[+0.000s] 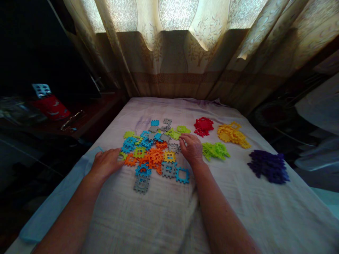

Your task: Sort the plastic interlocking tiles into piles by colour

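Note:
Interlocking plastic building tiles in blue, grey, orange, yellow and lime green lie in a loose mixed pile [155,155] on the cloth. My left hand [106,162] is at the pile's left edge, with a lime green tile [122,156] between thumb and fingers. At the right edge of the pile, my right hand [192,148] has its fingers curled close to a grey tile [173,147] and some lime green tiles [182,129]. Whatever the right fingertips hold, if anything, is hidden. A blue square frame [182,175] and a grey window tile [141,184] lie nearest me.
Sorted heaps lie on the right: red tiles [203,126], yellow tiles [231,135], lime green tiles [215,151] and dark purple tiles [268,166]. A pale cloth [127,222] covers the table. Behind it hangs a curtain [172,60]. A red container [51,107] stands on the left.

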Demonstrator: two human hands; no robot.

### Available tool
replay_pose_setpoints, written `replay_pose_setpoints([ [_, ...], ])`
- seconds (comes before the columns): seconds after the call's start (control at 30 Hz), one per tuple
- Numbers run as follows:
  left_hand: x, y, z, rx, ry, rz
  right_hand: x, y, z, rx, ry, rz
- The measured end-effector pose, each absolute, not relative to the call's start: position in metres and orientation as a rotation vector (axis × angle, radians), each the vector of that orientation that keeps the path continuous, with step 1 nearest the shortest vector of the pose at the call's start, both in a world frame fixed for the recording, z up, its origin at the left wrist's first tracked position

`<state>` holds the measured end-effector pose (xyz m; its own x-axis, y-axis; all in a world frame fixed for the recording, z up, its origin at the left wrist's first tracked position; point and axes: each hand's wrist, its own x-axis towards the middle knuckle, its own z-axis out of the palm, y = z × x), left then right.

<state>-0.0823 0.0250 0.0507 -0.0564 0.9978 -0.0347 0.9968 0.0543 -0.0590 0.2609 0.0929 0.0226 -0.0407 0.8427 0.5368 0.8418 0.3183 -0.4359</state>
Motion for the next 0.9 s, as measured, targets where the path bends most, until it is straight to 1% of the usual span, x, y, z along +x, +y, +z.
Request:
replay_pose_setpoints([
  [0.1,-0.084,0.025,0.062,-2.125,-2.318,0.075,0.262,0.093,0.023,-1.499,-1.837,0.025],
  [0.2,-0.073,0.028,0.075,-2.112,-2.316,-0.102,0.259,0.091,0.028,-1.521,-1.820,0.109],
  [0.27,-0.053,0.033,0.081,-2.224,-2.239,-0.319,0.253,0.089,0.033,-1.525,-1.808,0.242],
  [0.4,0.003,0.046,0.076,-2.576,-1.970,-0.744,0.238,0.083,0.042,-1.417,-1.818,0.667],
  [0.5,0.037,0.051,0.062,-2.679,-1.821,-0.896,0.226,0.079,0.043,-1.315,-1.845,0.894],
  [0.57,0.047,0.052,0.054,-2.700,-1.771,-0.944,0.223,0.079,0.043,-1.311,-1.869,0.924],
  [0.67,0.042,0.053,0.047,-2.664,-1.761,-0.948,0.235,0.082,0.048,-1.408,-1.899,0.850],
  [0.73,0.027,0.055,0.048,-2.620,-1.801,-0.855,0.257,0.085,0.056,-1.520,-1.885,0.753],
  [0.9,-0.030,0.062,0.055,-2.552,-1.988,-0.350,0.343,0.082,0.076,-1.933,-1.636,0.411],
])
